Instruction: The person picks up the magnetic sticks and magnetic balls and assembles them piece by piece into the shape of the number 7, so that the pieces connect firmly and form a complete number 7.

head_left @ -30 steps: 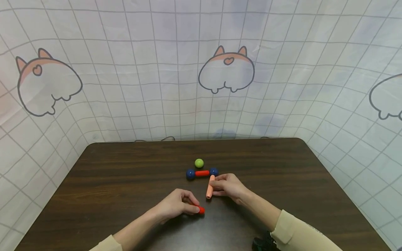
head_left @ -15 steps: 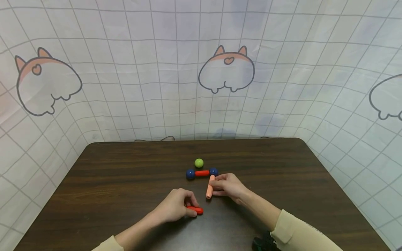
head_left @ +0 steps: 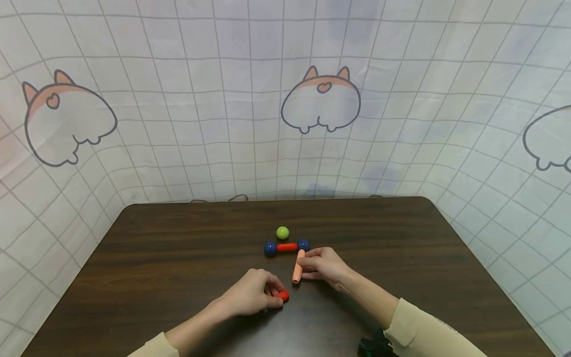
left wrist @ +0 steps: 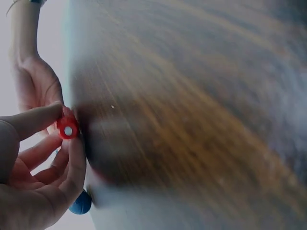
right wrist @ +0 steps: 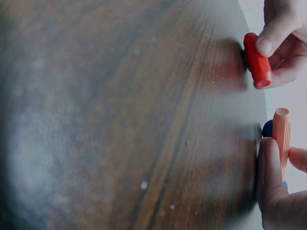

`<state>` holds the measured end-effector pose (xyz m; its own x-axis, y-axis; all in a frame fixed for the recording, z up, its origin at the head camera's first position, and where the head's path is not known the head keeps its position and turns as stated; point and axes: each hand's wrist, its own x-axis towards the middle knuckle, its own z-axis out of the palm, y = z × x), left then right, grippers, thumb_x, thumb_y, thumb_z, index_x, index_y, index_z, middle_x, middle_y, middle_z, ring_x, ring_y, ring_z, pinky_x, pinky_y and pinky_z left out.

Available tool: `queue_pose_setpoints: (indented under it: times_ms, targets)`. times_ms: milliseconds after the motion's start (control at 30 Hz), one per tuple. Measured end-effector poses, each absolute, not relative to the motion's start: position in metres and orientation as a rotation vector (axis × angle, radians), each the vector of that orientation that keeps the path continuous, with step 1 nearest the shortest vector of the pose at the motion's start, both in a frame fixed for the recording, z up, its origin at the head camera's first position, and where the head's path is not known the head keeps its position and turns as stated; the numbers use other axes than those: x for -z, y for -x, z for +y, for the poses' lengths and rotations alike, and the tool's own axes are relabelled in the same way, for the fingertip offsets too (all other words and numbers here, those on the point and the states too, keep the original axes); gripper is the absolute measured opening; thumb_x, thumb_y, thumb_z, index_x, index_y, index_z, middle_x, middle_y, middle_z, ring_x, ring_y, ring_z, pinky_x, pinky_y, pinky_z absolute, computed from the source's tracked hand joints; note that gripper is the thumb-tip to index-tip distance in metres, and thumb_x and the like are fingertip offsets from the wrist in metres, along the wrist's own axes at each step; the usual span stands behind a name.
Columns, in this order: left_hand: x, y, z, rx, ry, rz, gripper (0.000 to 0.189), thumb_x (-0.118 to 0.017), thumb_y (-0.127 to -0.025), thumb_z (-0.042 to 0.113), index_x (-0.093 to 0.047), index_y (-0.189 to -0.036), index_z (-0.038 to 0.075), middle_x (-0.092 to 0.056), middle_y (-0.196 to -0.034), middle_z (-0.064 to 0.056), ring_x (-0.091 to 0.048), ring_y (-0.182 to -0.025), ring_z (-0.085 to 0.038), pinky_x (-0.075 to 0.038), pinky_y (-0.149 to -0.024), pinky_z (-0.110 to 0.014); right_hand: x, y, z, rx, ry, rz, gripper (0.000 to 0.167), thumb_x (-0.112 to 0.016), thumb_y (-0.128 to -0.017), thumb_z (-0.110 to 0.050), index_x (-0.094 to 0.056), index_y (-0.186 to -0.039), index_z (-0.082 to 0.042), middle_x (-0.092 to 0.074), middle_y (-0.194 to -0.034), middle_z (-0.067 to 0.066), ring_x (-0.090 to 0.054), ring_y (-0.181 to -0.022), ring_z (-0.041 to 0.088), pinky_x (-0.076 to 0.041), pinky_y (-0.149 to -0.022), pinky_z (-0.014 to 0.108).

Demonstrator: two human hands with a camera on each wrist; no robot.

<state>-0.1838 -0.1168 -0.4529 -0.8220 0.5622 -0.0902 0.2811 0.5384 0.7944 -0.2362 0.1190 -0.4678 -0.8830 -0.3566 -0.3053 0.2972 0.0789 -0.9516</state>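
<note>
My left hand (head_left: 254, 292) pinches a short red rod (head_left: 283, 295) between thumb and fingers, low over the table. In the left wrist view that red rod (left wrist: 67, 127) points one end at the camera, a pale round spot at its centre. My right hand (head_left: 327, 267) holds a longer, ribbed peach-coloured rod (head_left: 298, 267) upright-slanted in the head view. Just beyond its far end lies a dumbbell shape: a second red rod (head_left: 287, 246) between a left blue ball (head_left: 270, 248) and a right blue ball (head_left: 303, 245). Behind it sits a green ball (head_left: 282, 232).
The dark wooden table (head_left: 178, 238) reaches back to a white grid-patterned curtain (head_left: 223, 124) hanging on three sides. A black object (head_left: 376, 346) lies at the near edge beside the right sleeve (head_left: 428, 329). Thin cables (head_left: 238, 197) show at the back edge.
The left hand's fingers have shifted the red rod: half a second ago more of its length lay sideways in view, now it is tilted with less showing. The right hand stays still.
</note>
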Motion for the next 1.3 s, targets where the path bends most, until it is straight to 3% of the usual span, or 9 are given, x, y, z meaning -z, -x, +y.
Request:
queue_pose_setpoints:
  times_ms: [133,400,567,1300]
  targets:
    - [0.452,0.183,-0.115,-1.266,-0.625,2.349,0.010,-0.080,-0.090,0.009,-0.076,-0.098,0.004,-0.067,-0.077,0.003,-0.062,-0.062,-0.010,-0.052,-0.054,-0.025,0.469,0.237,0.119,1.862,0.062,1.891,0.039,-0.067,-0.100,-0.008,-0.055,-0.126,0.018,-0.066,-0.107,0.019,-0.072,-0.088,0.019,-0.058,-0.082,0.035]
    - [0.451,0.184,-0.112,-1.583,-0.311,1.916,0.020,-0.074,-0.093,0.003,-0.070,-0.109,-0.007,-0.069,-0.091,-0.010,-0.069,-0.078,-0.017,-0.060,-0.072,-0.036,0.468,0.237,0.119,1.864,0.046,1.888,0.040,-0.067,-0.100,-0.008,-0.055,-0.127,0.018,-0.066,-0.108,0.020,-0.072,-0.089,0.020,-0.058,-0.082,0.035]
    - [0.451,0.185,-0.108,-1.659,-0.194,1.795,0.021,-0.073,-0.095,0.002,-0.068,-0.112,-0.009,-0.071,-0.092,-0.012,-0.070,-0.082,-0.018,-0.060,-0.075,-0.037,0.467,0.236,0.119,1.854,0.030,1.907,0.039,-0.068,-0.100,-0.009,-0.056,-0.126,0.017,-0.066,-0.109,0.020,-0.072,-0.089,0.021,-0.058,-0.082,0.035]
    - [0.453,0.186,-0.096,-1.726,-0.118,1.769,0.024,-0.071,-0.096,0.001,-0.065,-0.115,-0.011,-0.071,-0.092,-0.011,-0.070,-0.081,-0.017,-0.060,-0.076,-0.035,0.467,0.237,0.117,1.863,-0.011,1.901,0.039,-0.069,-0.099,-0.008,-0.055,-0.126,0.016,-0.066,-0.111,0.022,-0.071,-0.091,0.022,-0.058,-0.083,0.036]
